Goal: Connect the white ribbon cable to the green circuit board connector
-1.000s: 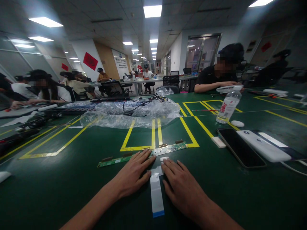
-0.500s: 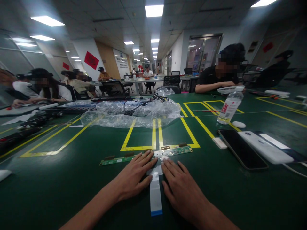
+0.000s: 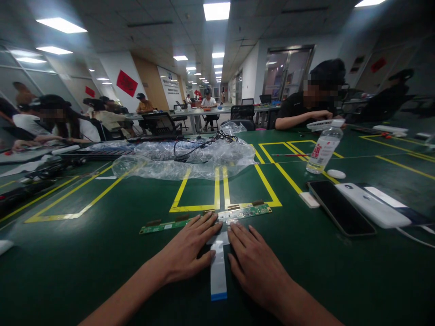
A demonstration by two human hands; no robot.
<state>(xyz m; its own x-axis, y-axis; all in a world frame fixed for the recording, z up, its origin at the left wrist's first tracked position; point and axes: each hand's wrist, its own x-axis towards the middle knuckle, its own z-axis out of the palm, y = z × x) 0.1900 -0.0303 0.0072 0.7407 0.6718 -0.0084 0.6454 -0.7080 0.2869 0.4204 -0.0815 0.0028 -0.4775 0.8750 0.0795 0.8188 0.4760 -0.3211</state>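
A long narrow green circuit board (image 3: 159, 224) lies across the dark green table (image 3: 84, 262) in front of me. A white flat ribbon cable (image 3: 218, 267) with a blue tip runs from the board's middle toward me. My left hand (image 3: 188, 246) lies flat with fingers spread, its fingertips on the board just left of the cable's top end. My right hand (image 3: 253, 258) lies flat on the cable's right side, fingertips touching the board where the cable meets it. Neither hand grips anything.
A black phone (image 3: 338, 207) and a white power bank (image 3: 372, 206) lie to the right, a water bottle (image 3: 322, 151) behind them. Crumpled clear plastic (image 3: 190, 158) with a black cable lies beyond yellow tape lines (image 3: 217, 185). Other people sit at the table's far sides.
The ribbon cable has slid toward the board, its blue tip now farther from me. Both hands stay flat on either side of it, shifted slightly forward.
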